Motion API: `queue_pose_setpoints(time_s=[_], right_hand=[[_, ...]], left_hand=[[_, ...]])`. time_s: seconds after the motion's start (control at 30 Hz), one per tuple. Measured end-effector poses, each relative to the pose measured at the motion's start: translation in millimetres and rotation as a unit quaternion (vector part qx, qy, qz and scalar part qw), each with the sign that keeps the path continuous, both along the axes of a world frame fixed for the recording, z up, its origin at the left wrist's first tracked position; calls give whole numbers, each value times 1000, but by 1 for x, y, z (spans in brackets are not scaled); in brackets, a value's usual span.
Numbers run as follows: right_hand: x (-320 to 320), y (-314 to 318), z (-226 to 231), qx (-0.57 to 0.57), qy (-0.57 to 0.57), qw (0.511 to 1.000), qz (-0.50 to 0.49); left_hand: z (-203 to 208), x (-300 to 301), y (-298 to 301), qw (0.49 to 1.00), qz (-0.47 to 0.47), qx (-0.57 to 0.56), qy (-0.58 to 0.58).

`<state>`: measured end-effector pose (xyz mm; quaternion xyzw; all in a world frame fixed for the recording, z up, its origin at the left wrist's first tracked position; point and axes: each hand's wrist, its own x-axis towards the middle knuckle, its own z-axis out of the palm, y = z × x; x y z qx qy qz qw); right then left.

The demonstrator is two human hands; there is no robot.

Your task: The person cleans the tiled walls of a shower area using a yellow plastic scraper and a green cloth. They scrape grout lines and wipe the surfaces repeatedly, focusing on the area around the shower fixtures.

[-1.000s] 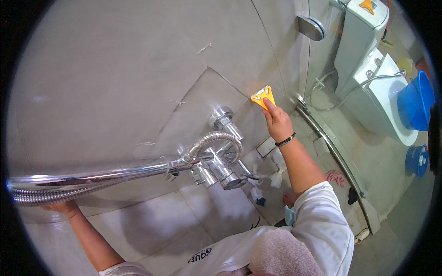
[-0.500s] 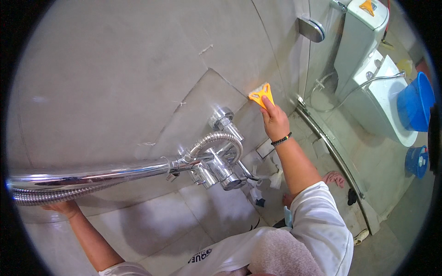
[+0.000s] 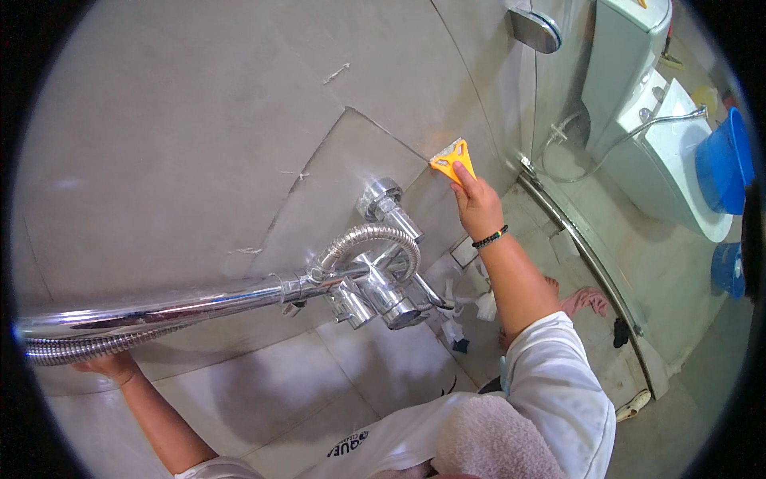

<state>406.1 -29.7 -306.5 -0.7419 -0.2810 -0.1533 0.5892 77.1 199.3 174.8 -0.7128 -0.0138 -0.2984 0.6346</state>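
My right hand [image 3: 481,209] grips a yellow scraper [image 3: 453,162], thumb laid along its handle. The scraper's blade edge is against the grey tiled wall [image 3: 199,144], close to the end of a dark joint line. Below and left of it, a chrome shower mixer [image 3: 389,297] sticks out from the wall, with a looped metal hose [image 3: 375,231]. A long chrome pipe [image 3: 175,299] runs from the mixer to the left edge. My left hand [image 3: 112,366] is beneath this pipe and the hose beside it; its fingers are hidden there.
A curved metal rail [image 3: 586,254] crosses the floor at right. Beyond it stand a white toilet [image 3: 638,144], a blue bucket [image 3: 724,164] and a smaller blue container [image 3: 728,269]. A pink cloth [image 3: 585,301] lies by the rail. A chrome fitting [image 3: 536,30] juts from the wall above.
The view has shifted slightly, so the wall marks sit further left and higher. My right hand and the scraper have moved a little right along the wall. My left hand stays beneath the pipe.
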Motion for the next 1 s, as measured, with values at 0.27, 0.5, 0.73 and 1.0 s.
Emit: queue_pose_setpoints(time_s=[0.27, 0.5, 0.73, 1.0], right_hand=[[-7, -7, 12, -29, 9, 1000, -4], [-1, -3, -6, -14, 13, 1000, 7], [-3, -7, 3, -35, 24, 999, 16], [-8, -6, 10, -50, 46, 997, 28]], left_hand=[[3, -5, 1, 999, 13, 12, 27], [-3, 10, -1, 999, -32, 1, 19], [-3, 7, 1, 999, -39, 9, 35], [7, -13, 13, 1000, -4, 8, 17]])
